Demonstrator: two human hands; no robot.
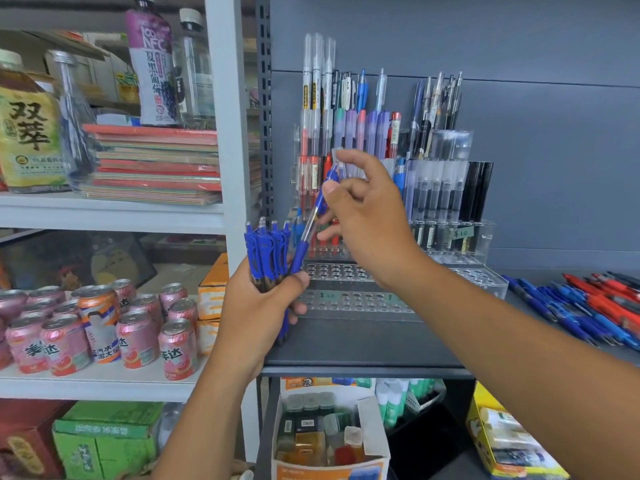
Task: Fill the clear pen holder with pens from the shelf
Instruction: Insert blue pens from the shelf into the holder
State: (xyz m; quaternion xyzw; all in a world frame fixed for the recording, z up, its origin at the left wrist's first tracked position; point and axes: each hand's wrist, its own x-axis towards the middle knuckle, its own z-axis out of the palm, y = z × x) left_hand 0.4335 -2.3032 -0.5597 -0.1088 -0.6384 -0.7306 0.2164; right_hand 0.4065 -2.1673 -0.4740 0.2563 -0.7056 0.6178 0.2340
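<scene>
My left hand (258,308) grips a bundle of blue pens (266,251), clips pointing up, in front of the left end of the clear tiered pen holder (349,301). My right hand (367,216) pinches a single blue pen (313,221) near its top, between thumb and fingers. That pen slants down to the left, and its lower end is among the bundle. The holder's two front tiers show rows of empty holes. Its rear tiers are full of upright pens (367,133). Loose blue and red pens (588,306) lie on the dark shelf at the right.
The dark shelf (346,344) carries the holder against a grey back panel. A white shelving unit on the left holds drink cans (138,334), stacked notebooks (156,161) and bottles (152,64). Below the dark shelf stand a box of small bottles (322,431) and a yellow box (502,445).
</scene>
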